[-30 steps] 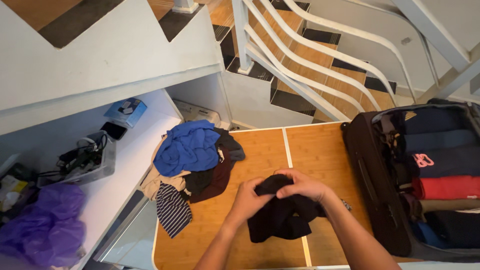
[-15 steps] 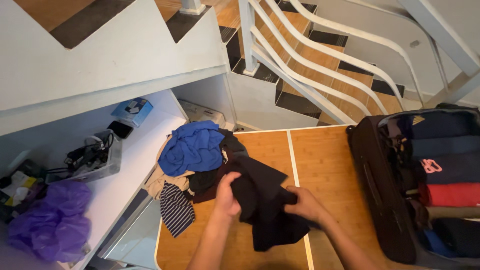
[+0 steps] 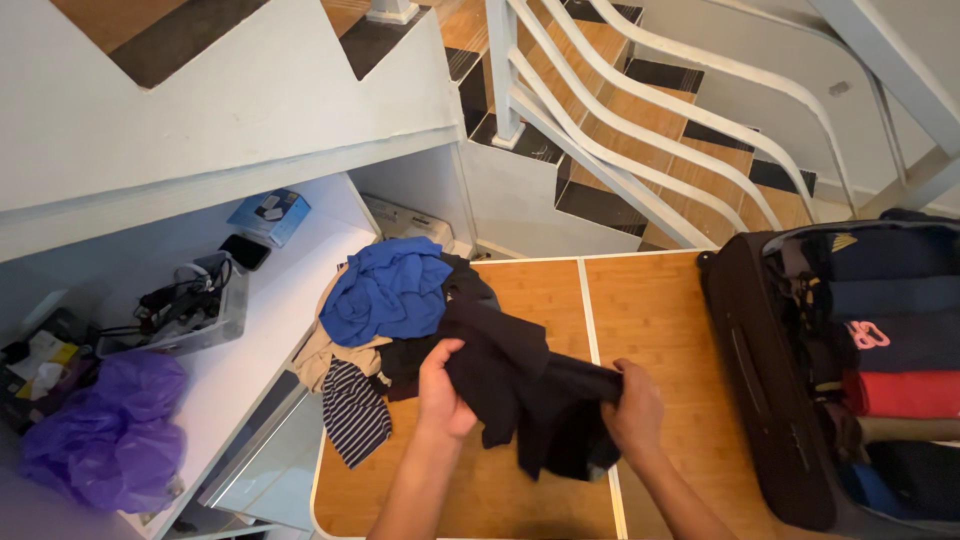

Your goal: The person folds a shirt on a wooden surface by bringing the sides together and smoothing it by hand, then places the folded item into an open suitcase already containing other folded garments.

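While both hands grip it, the black garment [image 3: 520, 395] hangs stretched above the tabletop [image 3: 660, 310]; the step appears to be spreading, and folding would need its edges aligned. Suitcase [image 3: 745, 390]: open, holding rolled clothes. Left hand [image 3: 440, 392] and right hand [image 3: 636, 412]: closed on the cloth.

Black garment [image 3: 520, 390]: soft dark fabric, no pattern visible, crumpled and partly spread, not folded. Held up just above wooden tabletop [image 3: 660, 320], stretched between left hand [image 3: 443, 392] and right hand [image 3: 634, 410]. Left edge bunched in left grip, right edge bunched in right grip; middle sags, loose end hangs down toward table near white seam. Upper left corner overlaps edge of clothes pile [image 3: 390, 320].
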